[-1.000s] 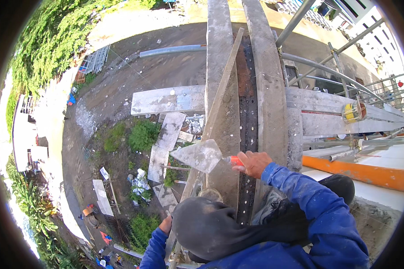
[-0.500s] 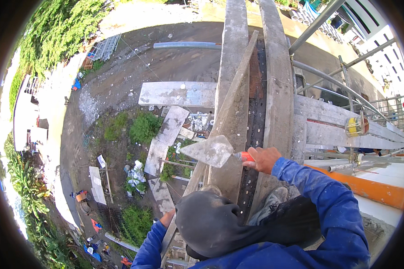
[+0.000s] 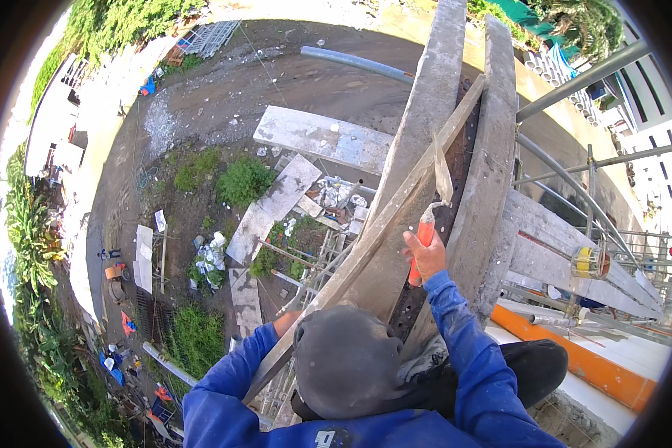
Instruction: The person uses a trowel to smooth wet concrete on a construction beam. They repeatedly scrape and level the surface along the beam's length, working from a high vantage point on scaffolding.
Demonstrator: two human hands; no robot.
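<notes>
My right hand (image 3: 427,255) is closed around the orange handle of a trowel (image 3: 441,174); its blade is turned edge-on over the dark, perforated strip between two concrete beams (image 3: 490,127). A long, narrow timber batten (image 3: 460,113) lies diagonally along the left beam. My left hand (image 3: 284,322) is low at this batten, beside my grey-clad knee (image 3: 345,358), its fingers mostly hidden.
Steel scaffold tubes (image 3: 579,81), a yellow-and-rusty cylindrical object (image 3: 588,261) and an orange band (image 3: 582,356) are on the right. Far below on the left are concrete slabs (image 3: 321,138), rubble, bushes, debris and a drop to dirt ground.
My right hand has turned the trowel from flat, pointing left, to edge-on, pointing forward over the strip. My left hand is higher in view, and the view has rotated.
</notes>
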